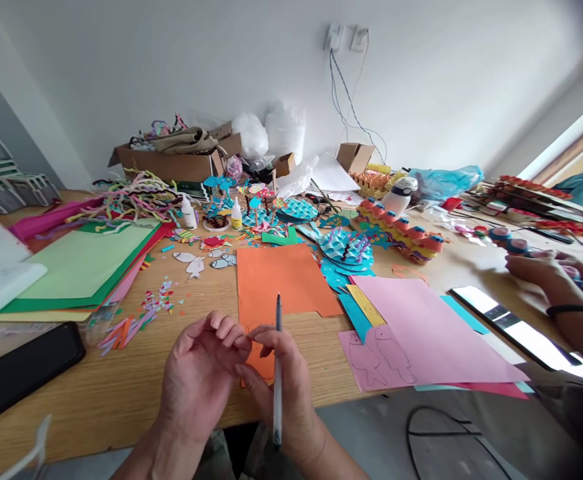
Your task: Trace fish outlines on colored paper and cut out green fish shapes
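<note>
A pen (278,373) stands nearly upright in my right hand (289,380), resting between the fingers. My left hand (196,377) is turned palm up with its fingers curled, and its fingertips meet those of my right hand. Whether anything small lies between the fingertips is hidden. Beneath and beyond both hands lies an orange paper sheet (284,277) with a notched corner and drawn outlines near my fingers. To the right, a pink paper sheet (421,327) carries pencil-drawn fish (379,357). Cut-out paper fish (191,263) lie beyond my left hand.
A black phone (21,373) and stacked coloured papers (91,257) lie left. Paper scraps (156,303), glue bottles (236,217), blue paper crafts (344,247) and painted egg cartons (401,233) spread across the table. Another person's hand (531,270) works at far right, beyond a shiny tablet (526,327).
</note>
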Motion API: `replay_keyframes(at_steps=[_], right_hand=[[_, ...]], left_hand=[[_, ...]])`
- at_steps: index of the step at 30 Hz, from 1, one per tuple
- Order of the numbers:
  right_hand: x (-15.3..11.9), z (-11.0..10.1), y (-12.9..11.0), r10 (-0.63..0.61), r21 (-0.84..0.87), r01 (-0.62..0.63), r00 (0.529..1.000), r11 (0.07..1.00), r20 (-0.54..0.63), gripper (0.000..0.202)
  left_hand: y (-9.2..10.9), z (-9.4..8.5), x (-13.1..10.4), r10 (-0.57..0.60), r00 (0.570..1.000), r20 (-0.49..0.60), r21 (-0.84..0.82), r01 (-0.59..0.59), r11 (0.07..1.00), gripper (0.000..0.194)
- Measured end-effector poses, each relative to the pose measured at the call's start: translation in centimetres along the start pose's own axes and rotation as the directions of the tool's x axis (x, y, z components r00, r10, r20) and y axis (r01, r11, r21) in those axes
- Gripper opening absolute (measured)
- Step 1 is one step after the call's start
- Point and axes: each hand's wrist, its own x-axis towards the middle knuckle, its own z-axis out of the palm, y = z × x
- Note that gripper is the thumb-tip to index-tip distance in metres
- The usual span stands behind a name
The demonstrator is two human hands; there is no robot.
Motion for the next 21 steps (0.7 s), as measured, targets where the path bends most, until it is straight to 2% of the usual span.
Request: replay_keyframes(at_steps=[8, 14, 21], right_hand=[[0.71, 1.14, -0.03, 0.083, -0.037, -0.086, 0.993, 0.996, -0.081, 0.016], [0.94, 0.65, 0.22, 0.182, 0.008, -0.182, 0.982, 0.983, -0.059, 0.013], [0.46, 0.66, 0.71, 0.236, 0.063, -0.231, 0.966, 0.971, -0.103, 0.011]], left_hand=[[0.15, 0.2, 0.11, 0.064, 0.998, -0.004, -0.016, -0.064, 0.998, 0.016], [0.44, -0.18, 0.17, 0.082, 0.997, 0.011, -0.012, -0.082, 0.997, 0.016], [0.79, 0.13, -0.13, 0.114, 0.993, 0.012, -0.029, -0.114, 0.993, 0.013]])
